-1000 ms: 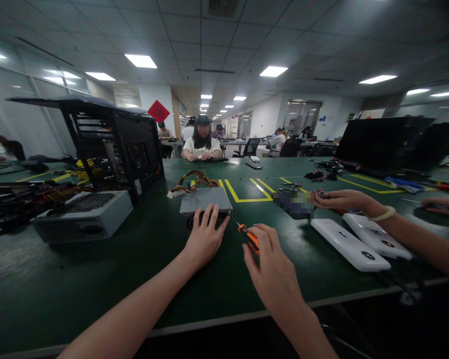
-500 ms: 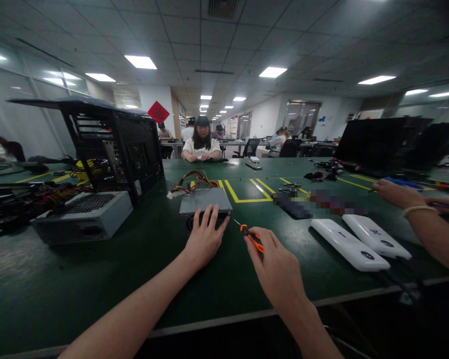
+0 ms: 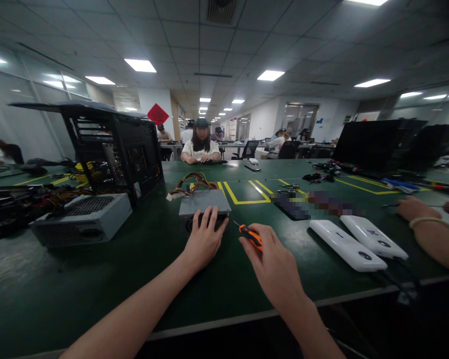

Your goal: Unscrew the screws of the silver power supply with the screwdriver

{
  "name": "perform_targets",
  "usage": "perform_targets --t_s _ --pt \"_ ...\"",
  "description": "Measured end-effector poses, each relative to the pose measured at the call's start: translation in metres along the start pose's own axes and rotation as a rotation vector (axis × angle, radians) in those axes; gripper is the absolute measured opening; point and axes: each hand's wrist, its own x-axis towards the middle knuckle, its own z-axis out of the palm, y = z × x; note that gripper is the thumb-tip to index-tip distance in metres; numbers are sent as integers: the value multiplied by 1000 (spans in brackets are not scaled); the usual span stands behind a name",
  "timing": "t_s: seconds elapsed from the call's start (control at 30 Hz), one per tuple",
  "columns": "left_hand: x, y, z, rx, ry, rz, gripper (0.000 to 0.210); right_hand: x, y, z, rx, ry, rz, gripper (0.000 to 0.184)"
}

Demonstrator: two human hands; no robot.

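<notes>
Open green table (image 3: 97, 279) runs wide to the left of the left hand (image 3: 204, 242), bounded by the grey box (image 3: 80, 217) and black computer case (image 3: 115, 149) (cables spill beside them). To the right, two white devices (image 3: 359, 242) and a neighbour's arm (image 3: 430, 234) close the way; the yellow-marked patch (image 3: 247, 192) behind the power supply (image 3: 202, 207) lies free.

Orange-and-black screwdriver (image 3: 250, 236), grey power supply (image 3: 203, 203), green table (image 3: 97, 279) with yellow lines.

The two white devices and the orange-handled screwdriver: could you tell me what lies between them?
Only bare green table separates the screwdriver from the white devices, in the head view.
</notes>
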Motion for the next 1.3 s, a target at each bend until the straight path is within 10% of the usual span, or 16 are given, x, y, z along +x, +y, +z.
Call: perform_targets --t_s 0.73,1.0,1.3 --pt "3 3 -4 -27 -2 -11 42 -1 16 -3 56 -177 107 22" --pt "3 3 -2 -79 12 -4 43 19 30 -25 543 7 259 25" --pt "6 -13 -9 -268 189 -165 49 102 32 80 1150 -116 857 24"
